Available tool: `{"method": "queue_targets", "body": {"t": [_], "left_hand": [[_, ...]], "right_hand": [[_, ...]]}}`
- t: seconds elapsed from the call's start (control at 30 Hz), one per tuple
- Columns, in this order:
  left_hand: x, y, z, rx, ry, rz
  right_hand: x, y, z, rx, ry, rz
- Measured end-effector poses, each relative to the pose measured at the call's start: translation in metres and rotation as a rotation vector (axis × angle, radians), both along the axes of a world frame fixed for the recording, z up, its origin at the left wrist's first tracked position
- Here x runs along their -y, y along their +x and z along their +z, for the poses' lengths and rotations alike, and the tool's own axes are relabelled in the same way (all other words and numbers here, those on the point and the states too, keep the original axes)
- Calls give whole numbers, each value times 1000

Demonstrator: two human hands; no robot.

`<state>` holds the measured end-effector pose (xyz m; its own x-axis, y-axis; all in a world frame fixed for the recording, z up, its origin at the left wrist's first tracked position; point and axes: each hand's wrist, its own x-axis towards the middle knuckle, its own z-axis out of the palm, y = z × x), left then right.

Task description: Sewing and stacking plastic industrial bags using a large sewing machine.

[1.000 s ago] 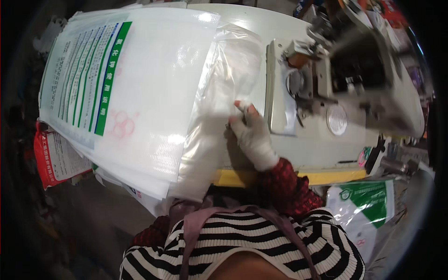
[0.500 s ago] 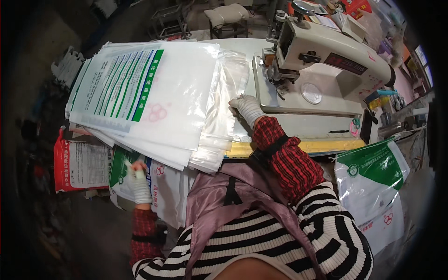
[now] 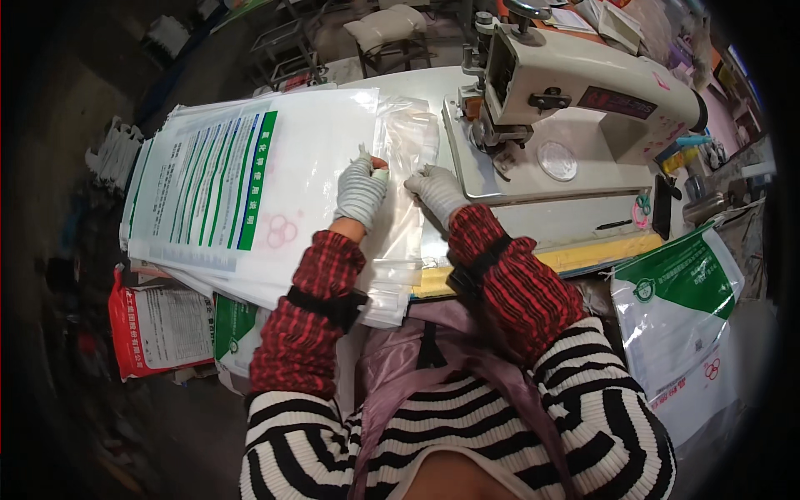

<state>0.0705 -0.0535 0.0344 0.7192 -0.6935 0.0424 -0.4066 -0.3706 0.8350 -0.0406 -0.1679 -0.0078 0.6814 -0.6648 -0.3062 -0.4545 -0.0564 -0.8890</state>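
Your left hand (image 3: 360, 192) has come up from below the table edge, where it hung half a second ago, and now lies on the stack of printed white sacks (image 3: 242, 179), gloved, fingers bent onto the top sack's right end. Your right hand (image 3: 435, 190), also gloved, has slid a little left and rests just beside it, fingers curled down on the clear plastic liner (image 3: 400, 200); you cannot tell whether either hand actually pinches the film or only presses it.

That liner sticks out of the sacks' right end, toward the sewing machine (image 3: 575, 100), with its free edge running near to far. The stack itself lies flat on the white table (image 3: 550, 221), its long axis running left to right, mouth end to the right, green-printed end to the left and overhanging the table's left edge.

More sacks hang below the stack on the near left, one red-edged (image 3: 154, 325). Another green-and-white sack (image 3: 679, 308) stands at the near right, well apart from your hands.
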Motion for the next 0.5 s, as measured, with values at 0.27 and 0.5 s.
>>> {"method": "queue_targets", "body": {"t": [0.27,0.5], "left_hand": [[0,-1,-47,-202,50,70],[12,-1,-36,-263,60,101]], "right_hand": [[-10,-8,9,376,475,-164],[-4,22,-32,388,225,-50]]}}
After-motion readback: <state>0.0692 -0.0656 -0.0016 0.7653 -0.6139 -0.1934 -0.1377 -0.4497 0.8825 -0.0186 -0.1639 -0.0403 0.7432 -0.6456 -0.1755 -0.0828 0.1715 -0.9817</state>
